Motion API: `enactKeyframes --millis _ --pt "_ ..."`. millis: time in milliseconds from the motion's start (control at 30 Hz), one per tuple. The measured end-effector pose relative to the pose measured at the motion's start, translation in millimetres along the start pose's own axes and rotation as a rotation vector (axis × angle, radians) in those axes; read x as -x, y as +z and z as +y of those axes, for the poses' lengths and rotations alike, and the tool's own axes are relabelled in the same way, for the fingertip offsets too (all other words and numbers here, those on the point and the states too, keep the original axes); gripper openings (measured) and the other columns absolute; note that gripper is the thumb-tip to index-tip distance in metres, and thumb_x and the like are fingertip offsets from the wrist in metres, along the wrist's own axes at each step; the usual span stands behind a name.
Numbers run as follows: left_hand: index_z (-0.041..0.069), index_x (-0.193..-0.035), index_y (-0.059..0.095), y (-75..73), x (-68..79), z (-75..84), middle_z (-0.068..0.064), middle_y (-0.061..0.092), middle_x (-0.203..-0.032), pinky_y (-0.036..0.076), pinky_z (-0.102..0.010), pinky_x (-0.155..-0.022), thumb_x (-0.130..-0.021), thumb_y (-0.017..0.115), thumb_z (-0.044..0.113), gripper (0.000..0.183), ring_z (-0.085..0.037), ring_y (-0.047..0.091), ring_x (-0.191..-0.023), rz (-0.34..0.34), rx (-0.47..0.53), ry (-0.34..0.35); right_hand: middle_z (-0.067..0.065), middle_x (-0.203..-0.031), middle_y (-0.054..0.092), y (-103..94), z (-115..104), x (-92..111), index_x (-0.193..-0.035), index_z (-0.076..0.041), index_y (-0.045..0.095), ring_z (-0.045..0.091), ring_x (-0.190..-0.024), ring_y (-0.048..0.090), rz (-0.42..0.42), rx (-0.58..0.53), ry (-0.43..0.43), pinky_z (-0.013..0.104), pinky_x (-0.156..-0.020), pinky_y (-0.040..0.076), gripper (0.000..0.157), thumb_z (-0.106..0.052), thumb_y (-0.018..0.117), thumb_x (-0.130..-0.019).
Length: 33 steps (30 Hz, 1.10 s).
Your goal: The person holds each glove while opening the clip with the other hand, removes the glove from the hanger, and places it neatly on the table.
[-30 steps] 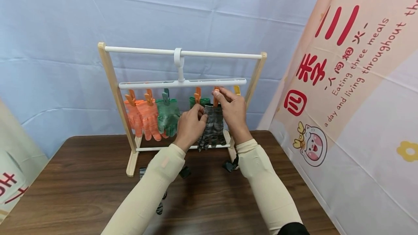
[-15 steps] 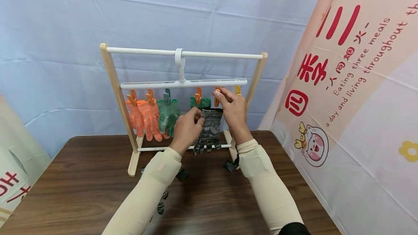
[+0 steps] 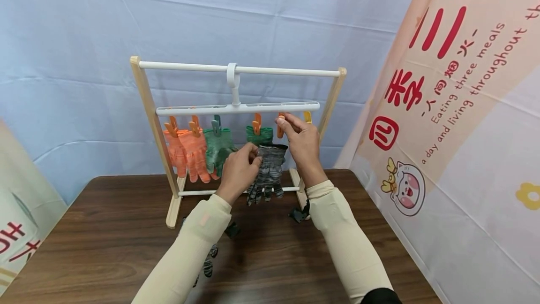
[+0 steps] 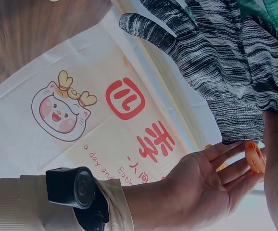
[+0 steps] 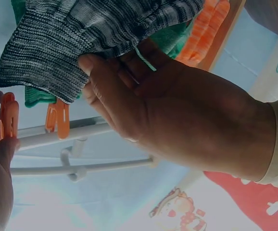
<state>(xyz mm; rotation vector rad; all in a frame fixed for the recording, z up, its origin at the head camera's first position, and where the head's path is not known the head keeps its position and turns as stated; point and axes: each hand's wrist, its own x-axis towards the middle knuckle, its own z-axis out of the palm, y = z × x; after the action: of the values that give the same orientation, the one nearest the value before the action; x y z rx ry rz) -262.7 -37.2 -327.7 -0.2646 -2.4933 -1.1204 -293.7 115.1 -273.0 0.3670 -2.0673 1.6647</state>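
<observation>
My left hand pinches a black-and-grey knit glove near its cuff, thumb on the near face in the right wrist view. The glove hangs fingers down with its cuff a little below an orange clothespin. That clothespin, under the white hanger, is pinched between thumb and fingers of my right hand. In the left wrist view the clothespin sits just past the cuff edge. Behind the knit glove, a green glove hangs from another orange clothespin.
Orange gloves and a green glove hang at the left of the hanger. A yellow clothespin is at its right end. The wooden rack stands on the brown table. Another striped glove lies partly under my left forearm.
The knit glove has come down and left in my left hand, from the clothespin to below it, and turned its broad face forward. My right hand has stayed at the clothespin.
</observation>
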Motion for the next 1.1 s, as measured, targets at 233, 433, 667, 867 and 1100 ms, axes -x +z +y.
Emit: enactKeyframes --millis 233,433,667,867,1100 --pt "0.021 -0.100 0.057 0.2 4.0 -4.2 0.009 0.059 -0.082 0.043 -0.031 -0.056 -0.092 0.055 0.026 0.010 -0.009 0.053 -0.060 -0.007 0.002 -0.012 -0.005 -0.107 0.066 0.0 1 0 -0.118 -0.023 0.063 0.006 -0.103 0.057 -0.010 -0.005 -0.006 0.032 -0.075 0.039 0.038 -0.040 0.064 -0.083" --pt "0.021 -0.098 0.057 1.0 8.1 -9.9 0.009 0.060 -0.081 0.044 -0.032 -0.058 -0.091 0.056 0.025 0.008 -0.008 0.054 -0.064 -0.015 0.010 -0.026 0.000 -0.109 0.065 -0.2 -6 2 -0.120 -0.016 0.062 0.009 -0.104 0.058 -0.019 -0.013 0.004 0.033 -0.082 0.042 0.038 -0.033 0.063 -0.085" --pt "0.021 -0.099 0.057 2.6 12.8 -17.5 0.010 0.060 -0.081 0.044 -0.031 -0.058 -0.091 0.057 0.025 0.009 -0.008 0.054 -0.064 -0.022 0.020 -0.030 0.009 -0.109 0.065 0.0 -32 14 -0.121 -0.007 0.060 0.017 -0.104 0.058 -0.005 0.023 0.000 0.037 -0.086 0.043 0.037 -0.023 0.061 -0.088" --pt "0.021 -0.098 0.057 4.2 17.5 -21.6 0.010 0.059 -0.080 0.043 -0.031 -0.057 -0.091 0.057 0.025 0.009 -0.008 0.053 -0.061 -0.038 0.027 -0.047 0.004 -0.105 0.067 1.0 -19 9 -0.121 -0.011 0.061 0.013 -0.102 0.059 0.000 0.019 -0.008 0.037 -0.089 0.043 0.039 -0.030 0.062 -0.087" --pt "0.019 -0.096 0.057 5.2 22.7 -26.6 0.009 0.059 -0.078 0.042 -0.031 -0.055 -0.090 0.058 0.023 0.007 -0.009 0.053 -0.058 -0.031 0.036 -0.047 -0.003 -0.101 0.068 1.6 1 0 -0.114 -0.020 0.066 0.006 -0.097 0.059 0.013 0.035 -0.025 0.033 -0.086 0.044 0.037 -0.041 0.063 -0.084"
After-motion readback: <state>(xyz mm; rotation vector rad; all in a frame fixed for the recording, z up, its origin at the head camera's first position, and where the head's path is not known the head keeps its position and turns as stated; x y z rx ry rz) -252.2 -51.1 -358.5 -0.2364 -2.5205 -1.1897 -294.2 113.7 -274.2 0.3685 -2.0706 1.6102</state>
